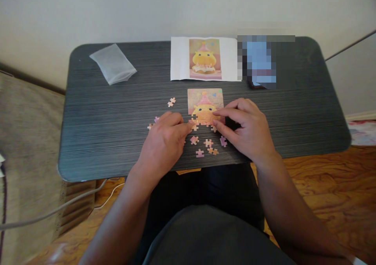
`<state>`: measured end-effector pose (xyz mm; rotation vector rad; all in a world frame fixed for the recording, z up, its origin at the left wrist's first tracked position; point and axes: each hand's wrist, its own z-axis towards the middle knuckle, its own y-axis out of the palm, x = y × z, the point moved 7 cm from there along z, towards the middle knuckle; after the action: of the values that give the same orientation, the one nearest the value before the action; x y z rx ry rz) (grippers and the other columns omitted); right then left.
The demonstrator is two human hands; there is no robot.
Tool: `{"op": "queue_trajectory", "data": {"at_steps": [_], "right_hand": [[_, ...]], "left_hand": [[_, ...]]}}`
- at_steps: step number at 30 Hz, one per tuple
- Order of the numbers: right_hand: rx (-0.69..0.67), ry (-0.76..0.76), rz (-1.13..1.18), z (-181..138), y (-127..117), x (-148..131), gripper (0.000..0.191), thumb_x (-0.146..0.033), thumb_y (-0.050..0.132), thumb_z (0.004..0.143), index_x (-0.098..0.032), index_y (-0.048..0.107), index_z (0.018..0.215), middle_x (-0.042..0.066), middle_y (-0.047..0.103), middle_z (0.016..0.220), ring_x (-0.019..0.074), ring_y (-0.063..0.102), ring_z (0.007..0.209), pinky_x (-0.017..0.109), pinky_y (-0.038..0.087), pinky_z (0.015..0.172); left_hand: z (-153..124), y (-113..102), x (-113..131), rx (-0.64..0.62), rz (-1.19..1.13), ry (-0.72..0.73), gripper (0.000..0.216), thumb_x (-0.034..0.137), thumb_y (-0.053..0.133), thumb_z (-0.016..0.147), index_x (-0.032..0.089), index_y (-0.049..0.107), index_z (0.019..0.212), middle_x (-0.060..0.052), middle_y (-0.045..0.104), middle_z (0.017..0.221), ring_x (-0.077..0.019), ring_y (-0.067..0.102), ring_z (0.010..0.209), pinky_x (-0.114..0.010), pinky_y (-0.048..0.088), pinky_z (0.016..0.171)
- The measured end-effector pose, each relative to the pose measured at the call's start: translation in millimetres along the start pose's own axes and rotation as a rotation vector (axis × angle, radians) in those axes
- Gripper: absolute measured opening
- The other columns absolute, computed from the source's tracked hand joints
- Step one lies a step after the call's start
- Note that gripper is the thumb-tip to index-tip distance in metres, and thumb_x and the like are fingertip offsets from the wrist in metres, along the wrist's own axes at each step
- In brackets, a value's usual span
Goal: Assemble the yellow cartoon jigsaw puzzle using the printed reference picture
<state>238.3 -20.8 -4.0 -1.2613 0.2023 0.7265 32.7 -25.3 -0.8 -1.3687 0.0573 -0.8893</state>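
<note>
A partly assembled jigsaw puzzle [205, 100] with a yellow character in a pink party hat lies mid-table. My left hand [165, 139] rests knuckles up at its lower left corner, fingers curled, fingertips touching the puzzle's bottom edge. My right hand [245, 128] lies at the lower right, fingers pinched together against the bottom row of pieces; whether a piece sits in them is hidden. Several loose puzzle pieces [208, 143] lie between my hands, and one more loose piece [171, 101] sits left of the puzzle.
A printed reference picture [205, 58] of the same character lies behind the puzzle on the dark striped table [102, 116]. An empty clear plastic bag [113, 63] sits at the back left. A blurred blue object [260, 63] sits at the back right. Cables run along the floor on the left.
</note>
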Motion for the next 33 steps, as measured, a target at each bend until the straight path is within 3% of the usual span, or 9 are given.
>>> {"op": "queue_trajectory", "data": {"at_steps": [7, 26, 33], "right_hand": [[0.026, -0.006, 0.061, -2, 2, 1, 0.018, -0.025, 0.078, 0.099, -0.025, 0.083, 0.116, 0.007, 0.075, 0.104, 0.0264, 0.071, 0.102, 0.047, 0.054, 0.096], [0.05, 0.031, 0.121, -3, 2, 5, 0.016, -0.029, 0.077, 0.1, -0.028, 0.085, 0.114, 0.006, 0.075, 0.103, 0.0252, 0.071, 0.1, 0.047, 0.056, 0.094], [0.094, 0.109, 0.124, -6, -2, 12, 0.012, -0.032, 0.077, 0.1, -0.029, 0.085, 0.108, 0.004, 0.074, 0.098, 0.0215, 0.068, 0.085, 0.041, 0.056, 0.077]], "left_hand": [[-3, -4, -4, 0.031, -0.056, -0.032, 0.025, 0.017, 0.06, 0.11, 0.013, 0.083, 0.121, -0.009, 0.072, 0.096, -0.0231, 0.066, 0.094, -0.04, 0.054, 0.085], [-1, -7, 0, 0.004, -0.029, -0.007, 0.023, 0.021, 0.061, 0.11, 0.014, 0.082, 0.118, -0.009, 0.073, 0.098, -0.0239, 0.067, 0.094, -0.041, 0.056, 0.085], [-9, -14, -4, -0.003, 0.031, -0.037, 0.013, 0.021, 0.067, 0.106, 0.017, 0.08, 0.107, -0.009, 0.075, 0.106, -0.0255, 0.069, 0.101, -0.042, 0.058, 0.091]]}}
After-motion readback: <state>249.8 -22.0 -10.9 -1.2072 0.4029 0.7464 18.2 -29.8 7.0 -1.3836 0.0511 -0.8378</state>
